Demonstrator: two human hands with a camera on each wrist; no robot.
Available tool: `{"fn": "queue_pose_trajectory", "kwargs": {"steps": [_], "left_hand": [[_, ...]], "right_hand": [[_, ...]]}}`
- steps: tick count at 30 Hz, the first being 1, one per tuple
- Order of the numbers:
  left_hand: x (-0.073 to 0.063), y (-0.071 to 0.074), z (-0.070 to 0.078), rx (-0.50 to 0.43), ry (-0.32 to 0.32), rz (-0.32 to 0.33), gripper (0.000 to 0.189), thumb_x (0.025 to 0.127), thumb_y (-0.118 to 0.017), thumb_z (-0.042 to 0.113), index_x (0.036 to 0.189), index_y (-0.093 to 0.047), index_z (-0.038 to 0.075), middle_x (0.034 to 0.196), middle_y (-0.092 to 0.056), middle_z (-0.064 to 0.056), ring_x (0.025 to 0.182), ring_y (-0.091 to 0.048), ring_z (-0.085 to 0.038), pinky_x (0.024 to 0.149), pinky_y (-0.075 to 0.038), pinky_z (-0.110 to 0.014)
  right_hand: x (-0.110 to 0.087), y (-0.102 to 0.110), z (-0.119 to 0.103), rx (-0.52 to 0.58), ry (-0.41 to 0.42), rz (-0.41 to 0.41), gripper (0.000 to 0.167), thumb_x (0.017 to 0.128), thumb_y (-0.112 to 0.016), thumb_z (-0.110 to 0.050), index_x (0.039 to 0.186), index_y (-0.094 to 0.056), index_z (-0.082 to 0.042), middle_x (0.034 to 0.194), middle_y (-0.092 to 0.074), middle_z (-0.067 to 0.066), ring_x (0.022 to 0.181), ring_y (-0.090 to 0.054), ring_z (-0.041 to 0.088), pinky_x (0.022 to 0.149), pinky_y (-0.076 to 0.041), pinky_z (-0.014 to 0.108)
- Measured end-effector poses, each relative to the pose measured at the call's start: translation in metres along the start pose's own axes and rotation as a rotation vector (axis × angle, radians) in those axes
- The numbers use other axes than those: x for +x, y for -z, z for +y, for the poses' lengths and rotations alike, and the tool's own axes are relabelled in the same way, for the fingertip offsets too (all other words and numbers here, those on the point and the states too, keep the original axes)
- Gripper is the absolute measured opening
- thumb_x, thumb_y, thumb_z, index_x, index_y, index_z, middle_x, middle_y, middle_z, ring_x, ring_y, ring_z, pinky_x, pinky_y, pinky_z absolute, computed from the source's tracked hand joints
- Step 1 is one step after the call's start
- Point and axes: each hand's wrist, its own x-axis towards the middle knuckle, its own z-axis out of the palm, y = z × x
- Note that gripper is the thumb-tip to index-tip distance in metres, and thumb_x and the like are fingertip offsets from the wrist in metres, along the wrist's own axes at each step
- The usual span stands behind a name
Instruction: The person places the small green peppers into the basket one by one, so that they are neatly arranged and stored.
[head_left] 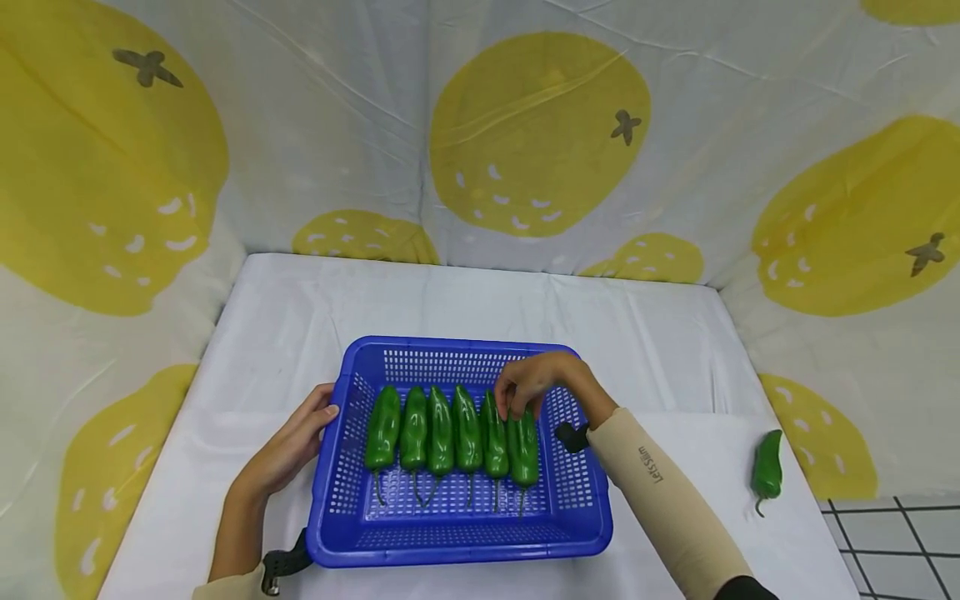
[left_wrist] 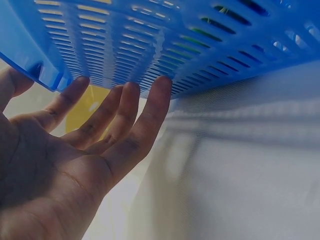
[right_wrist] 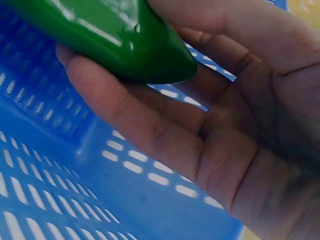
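In the head view, a row of several glossy green peppers [head_left: 441,433] lies side by side in a blue plastic basket [head_left: 465,557], stems toward the person. My right hand [head_left: 528,383] reaches in over the basket and pinches the rightmost pepper [head_left: 523,454] near its tip. The right wrist view shows that pepper [right_wrist: 125,45] between thumb and fingers, its pointed end toward the palm. At the basket's left side, my left hand [head_left: 303,429] holds the rim, thumb over the edge. Its fingers [left_wrist: 155,105] lie against the slotted outer wall in the left wrist view.
Another green pepper [head_left: 767,468] lies on the white cloth at the table's right side. A fabric backdrop [head_left: 360,108] printed with yellow fruit stands behind and on both sides. Grey tiles [head_left: 892,542] show past the right edge.
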Motion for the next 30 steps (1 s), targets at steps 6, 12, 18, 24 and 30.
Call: {"fn": "queue_pose_trajectory", "kwargs": {"steps": [6,12,18,24,30], "left_hand": [[0.000,0.001,-0.002,-0.007,-0.002,-0.004,0.044,0.110,-0.032,0.025,0.144,-0.025,-0.001,0.141,-0.034,-0.030,0.113,-0.056,-0.019,0.088,-0.052,-0.031],[0.000,0.001,-0.002,-0.005,-0.005,-0.006,0.044,0.110,-0.032,0.025,0.144,-0.025,-0.002,0.141,-0.034,-0.030,0.114,-0.055,-0.019,0.089,-0.052,-0.031],[0.001,0.001,-0.004,-0.007,-0.009,-0.010,0.043,0.110,-0.032,0.025,0.144,-0.025,-0.001,0.141,-0.034,-0.030,0.114,-0.055,-0.019,0.089,-0.052,-0.031],[0.002,0.002,-0.004,-0.004,-0.010,-0.008,0.044,0.110,-0.032,0.025,0.144,-0.025,-0.001,0.142,-0.033,-0.030,0.115,-0.055,-0.019,0.089,-0.051,-0.029],[0.002,0.002,-0.006,-0.002,-0.009,-0.004,0.044,0.110,-0.032,0.025,0.144,-0.025,-0.001,0.142,-0.033,-0.030,0.114,-0.055,-0.019,0.089,-0.051,-0.029]], "right_hand": [[0.005,-0.003,0.003,-0.028,-0.023,0.030,0.020,0.086,-0.061,0.008,0.103,-0.069,0.000,0.090,-0.069,0.006,0.076,-0.066,0.021,0.075,-0.057,0.051],[0.008,-0.005,0.006,-0.010,-0.063,0.067,0.025,0.086,-0.067,0.005,0.109,-0.066,-0.003,0.094,-0.067,0.007,0.078,-0.068,0.024,0.074,-0.057,0.048],[0.003,-0.005,0.006,0.025,-0.083,0.083,0.033,0.085,-0.070,0.002,0.116,-0.065,-0.008,0.104,-0.066,0.011,0.082,-0.069,0.029,0.076,-0.057,0.047],[-0.007,-0.005,0.004,0.051,-0.076,0.135,0.046,0.084,-0.070,0.003,0.127,-0.064,-0.011,0.130,-0.057,0.016,0.092,-0.068,0.033,0.076,-0.057,0.044],[-0.013,-0.005,0.004,0.022,-0.042,0.160,0.048,0.084,-0.070,0.002,0.128,-0.065,-0.014,0.136,-0.055,0.012,0.095,-0.067,0.031,0.077,-0.057,0.046]]}}
